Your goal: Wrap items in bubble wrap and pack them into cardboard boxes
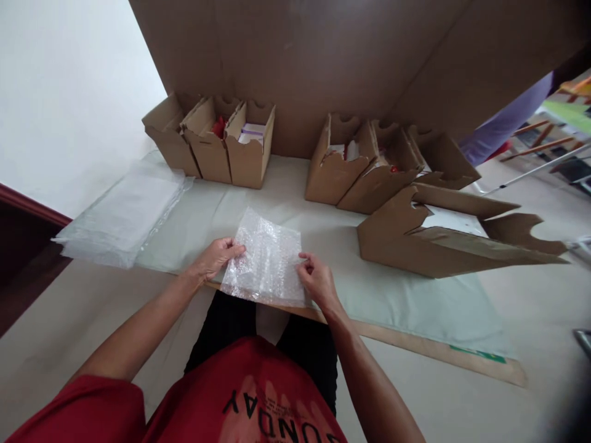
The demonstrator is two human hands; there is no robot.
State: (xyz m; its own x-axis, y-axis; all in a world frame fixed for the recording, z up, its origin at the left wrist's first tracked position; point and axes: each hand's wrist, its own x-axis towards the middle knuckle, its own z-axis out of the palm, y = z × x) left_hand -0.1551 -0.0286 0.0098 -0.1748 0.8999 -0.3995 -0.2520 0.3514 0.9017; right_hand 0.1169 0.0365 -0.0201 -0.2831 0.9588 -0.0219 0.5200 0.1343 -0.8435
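Observation:
A clear sheet of bubble wrap (265,261), perhaps a pouch, lies at the front edge of the cloth-covered table, its near edge reaching over the rim. My left hand (220,257) pinches its left side between thumb and fingers. At the right side, my right hand (316,277) has its fingers curled and closed on the edge of the wrap. Whether anything lies inside the wrap, I cannot tell.
A stack of clear plastic sheets (127,212) sits at the table's left. Several cardboard holders, including one with white boxes (252,132), line the back. A larger cardboard holder (401,240) stands at right. Behind them rises a brown cardboard panel (295,67).

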